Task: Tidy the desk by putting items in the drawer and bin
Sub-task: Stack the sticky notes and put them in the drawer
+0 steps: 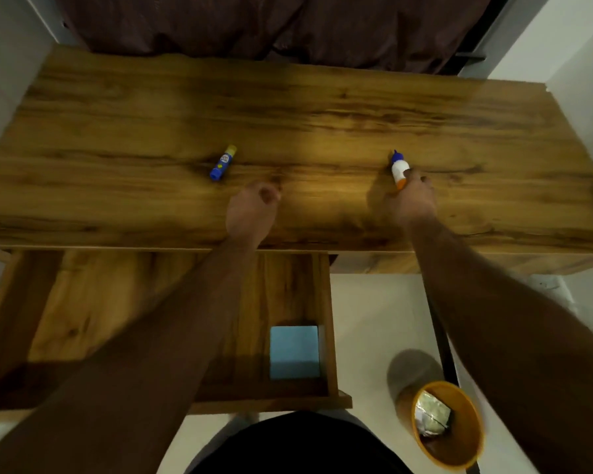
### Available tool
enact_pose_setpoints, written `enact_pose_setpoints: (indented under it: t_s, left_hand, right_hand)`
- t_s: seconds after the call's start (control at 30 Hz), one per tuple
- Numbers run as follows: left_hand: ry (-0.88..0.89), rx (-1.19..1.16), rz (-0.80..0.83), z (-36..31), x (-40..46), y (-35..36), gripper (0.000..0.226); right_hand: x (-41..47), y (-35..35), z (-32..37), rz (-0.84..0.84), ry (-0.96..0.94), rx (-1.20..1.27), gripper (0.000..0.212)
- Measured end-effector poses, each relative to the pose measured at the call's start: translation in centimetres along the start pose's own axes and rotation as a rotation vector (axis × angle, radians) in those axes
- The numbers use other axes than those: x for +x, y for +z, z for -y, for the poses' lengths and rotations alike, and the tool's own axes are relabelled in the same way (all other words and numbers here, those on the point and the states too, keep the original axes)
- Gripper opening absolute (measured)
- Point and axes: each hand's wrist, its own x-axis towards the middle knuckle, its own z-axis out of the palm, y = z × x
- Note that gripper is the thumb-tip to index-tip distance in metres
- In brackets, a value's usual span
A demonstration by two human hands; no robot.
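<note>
A blue glue stick (223, 162) with a yellow end lies on the wooden desk (322, 107), left of centre. A small white glue bottle (398, 169) with a blue cap and orange base lies to the right. My right hand (415, 200) grips the bottle's near end with curled fingers. My left hand (252, 213) hovers over the desk near the front edge, fingers curled, holding nothing, just right of the glue stick. Below the desk edge the drawer (329, 336) stands pulled out. An orange bin (473, 436) sits on the floor at the lower right.
A light blue pad (294, 350) lies in the drawer's right corner. Crumpled wrappers (432, 415) fill the bin. A dark curtain (271, 22) hangs behind the desk. White walls flank both sides. A dark desk leg (442, 340) runs beside the bin.
</note>
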Motion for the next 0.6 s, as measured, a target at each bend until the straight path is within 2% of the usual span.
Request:
enact_pose_setpoints:
  t_s: [0.2, 0.33, 0.5, 0.6]
  left_hand:
    - [-0.129, 0.034, -0.193, 0.9, 3.0, -0.7, 0.025]
    - [-0.19, 0.098, -0.289, 2.7, 6.0, -1.7, 0.039]
    - [-0.206, 0.255, -0.275, 4.6, 9.4, -2.6, 0.045]
    - [-0.228, 0.283, -0.201, 5.4, 10.4, -2.5, 0.049]
  right_hand:
    - [4.1, 0.7, -1.1, -0.001, 0.079, -0.06, 0.061]
    - [4.5, 1.6, -1.7, -0.018, 0.01, 0.027, 0.059]
    - [1.9, 2.9, -0.8, -0.051, -0.093, 0.026, 0.052]
    - [0.1, 3.5, -0.4, -0.053, -0.142, 0.009, 0.051]
